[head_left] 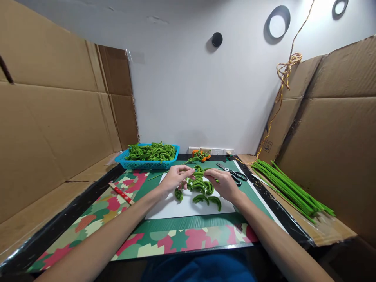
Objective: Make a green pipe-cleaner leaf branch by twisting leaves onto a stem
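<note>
My left hand (176, 178) and my right hand (222, 182) meet over the sheet of white paper (167, 209). Stretched between their fingertips is a green fuzzy chenille piece (199, 173), pinched at both ends. Several curved green chenille pieces (199, 187) lie in a heap just below the hands. Others rest nearer to me, among them a bent one (216, 202) at the right and a folded one (178, 194) under my left hand. My fingers partly cover the back of the heap.
A blue basket (122, 159) heaped with green chenille pieces stands back left. Orange blooms (205, 157) on green stems lie behind my hands. Black-handled scissors (239, 175), long green chenille stems (290, 192) and cardboard walls (337, 129) are rightward; a red-banded stick (122, 194) lies left.
</note>
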Tool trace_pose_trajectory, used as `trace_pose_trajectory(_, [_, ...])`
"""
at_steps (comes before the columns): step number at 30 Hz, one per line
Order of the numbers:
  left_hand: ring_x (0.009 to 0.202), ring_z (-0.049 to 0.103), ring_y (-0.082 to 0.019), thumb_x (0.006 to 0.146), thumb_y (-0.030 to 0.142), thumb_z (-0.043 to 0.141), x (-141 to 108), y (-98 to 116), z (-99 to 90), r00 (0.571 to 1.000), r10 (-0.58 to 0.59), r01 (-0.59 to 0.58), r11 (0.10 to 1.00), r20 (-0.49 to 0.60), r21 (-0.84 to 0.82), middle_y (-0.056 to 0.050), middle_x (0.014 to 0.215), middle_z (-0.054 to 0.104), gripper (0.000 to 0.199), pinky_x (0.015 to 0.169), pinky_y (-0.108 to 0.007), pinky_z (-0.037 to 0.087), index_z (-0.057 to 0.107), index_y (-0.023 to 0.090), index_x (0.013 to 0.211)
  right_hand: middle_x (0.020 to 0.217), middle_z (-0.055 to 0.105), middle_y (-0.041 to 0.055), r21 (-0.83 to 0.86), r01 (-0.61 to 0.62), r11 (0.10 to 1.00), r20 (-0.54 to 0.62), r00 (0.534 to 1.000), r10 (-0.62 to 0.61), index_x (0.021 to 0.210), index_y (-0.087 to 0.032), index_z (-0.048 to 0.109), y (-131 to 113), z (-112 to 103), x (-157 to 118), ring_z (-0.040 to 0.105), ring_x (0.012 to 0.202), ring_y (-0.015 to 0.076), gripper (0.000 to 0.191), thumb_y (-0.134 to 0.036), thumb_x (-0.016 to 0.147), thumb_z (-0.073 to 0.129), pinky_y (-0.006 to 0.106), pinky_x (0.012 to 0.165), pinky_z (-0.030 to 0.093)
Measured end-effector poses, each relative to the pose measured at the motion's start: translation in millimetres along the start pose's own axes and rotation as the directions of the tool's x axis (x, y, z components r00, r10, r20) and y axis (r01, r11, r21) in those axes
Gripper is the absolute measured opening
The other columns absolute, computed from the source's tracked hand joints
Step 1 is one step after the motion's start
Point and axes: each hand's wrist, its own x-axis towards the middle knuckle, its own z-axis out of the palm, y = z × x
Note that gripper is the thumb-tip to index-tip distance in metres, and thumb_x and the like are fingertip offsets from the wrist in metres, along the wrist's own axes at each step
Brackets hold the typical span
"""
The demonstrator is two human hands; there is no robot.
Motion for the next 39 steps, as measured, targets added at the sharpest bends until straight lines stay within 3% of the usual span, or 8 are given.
trace_pose_trajectory(5, [0.041, 0.06, -0.01, 0.073, 0.062, 0.091, 2, -5, -1.9, 0.999, 0.02, -0.021, 0.999, 0.029, 0.034, -0.009, 0.078, 0.081, 0.052, 0.033, -0.017, 0.032, 0.074, 0.014, 0.079, 0.118, 0.076, 0.0066, 0.031, -0.029, 0.999, 0.024, 0.999, 0.028, 0.119, -0.02, 0.073, 5, 5, -1, 0.075, 0.096, 0.0179, 0.019, -0.035, 0.11, 0.066, 0.037, 0.086, 0.066])
trace_pose_trajectory(10, [0.041, 0.061, -0.01, 0.074, 0.066, 0.088, 2, -6, -1.9, 0.999, 0.012, -0.014, 0.999, 0.046, 0.036, -0.007, 0.08, 0.081, 0.055, 0.033, -0.018, 0.034, 0.073, 0.015, 0.088, 0.124, 0.074, 0.008, 0.063, -0.051, 0.997, 0.056, 0.997, 0.048, 0.125, -0.021, 0.072, 9, 8, -4, 0.074, 0.099, 0.0192, 0.023, -0.037, 0.109, 0.067, 0.038, 0.088, 0.065])
trace_pose_trajectory(15, [0.045, 0.063, -0.012, 0.074, 0.068, 0.089, 2, -6, -0.8, 0.997, 0.017, -0.019, 0.999, 0.071, 0.034, -0.006, 0.083, 0.081, 0.062, 0.034, -0.018, 0.038, 0.075, 0.015, 0.103, 0.123, 0.074, 0.008, 0.079, -0.057, 0.995, 0.07, 0.996, 0.052, 0.126, -0.02, 0.071, 9, 8, -5, 0.074, 0.098, 0.0191, 0.024, -0.037, 0.109, 0.067, 0.038, 0.086, 0.065])
trace_pose_trajectory(22, [0.046, 0.063, -0.011, 0.075, 0.065, 0.09, 1, -6, -2.7, 0.996, 0.046, -0.05, 0.998, 0.074, 0.049, -0.007, 0.086, 0.081, 0.058, 0.034, -0.018, 0.038, 0.076, 0.014, 0.099, 0.109, 0.08, 0.0058, 0.05, -0.017, 0.999, 0.018, 1.0, 0.016, 0.116, -0.022, 0.074, -1, 3, 1, 0.077, 0.091, 0.0173, 0.015, -0.027, 0.112, 0.061, 0.031, 0.083, 0.063])
trace_pose_trajectory(27, [0.046, 0.064, -0.011, 0.073, 0.067, 0.09, 1, -4, -3.4, 0.997, 0.062, -0.064, 0.998, 0.054, 0.029, -0.007, 0.088, 0.08, 0.061, 0.033, -0.018, 0.041, 0.073, 0.015, 0.098, 0.106, 0.083, 0.0045, -0.001, 0.006, 1.0, -0.003, 1.0, -0.006, 0.117, -0.025, 0.075, -8, -2, 3, 0.078, 0.079, 0.0168, 0.013, -0.026, 0.109, 0.065, 0.026, 0.072, 0.058])
trace_pose_trajectory(39, [0.046, 0.064, -0.011, 0.072, 0.06, 0.093, -4, 5, 1.3, 0.991, 0.13, -0.13, 0.992, 0.028, -0.002, -0.001, 0.084, 0.073, 0.055, 0.034, -0.019, 0.043, 0.072, 0.017, 0.1, 0.101, 0.08, 0.0058, -0.081, 0.036, 0.996, -0.007, 0.999, -0.036, 0.114, -0.026, 0.076, -9, -6, 5, 0.075, 0.09, 0.0209, 0.012, -0.022, 0.105, 0.068, 0.029, 0.077, 0.056])
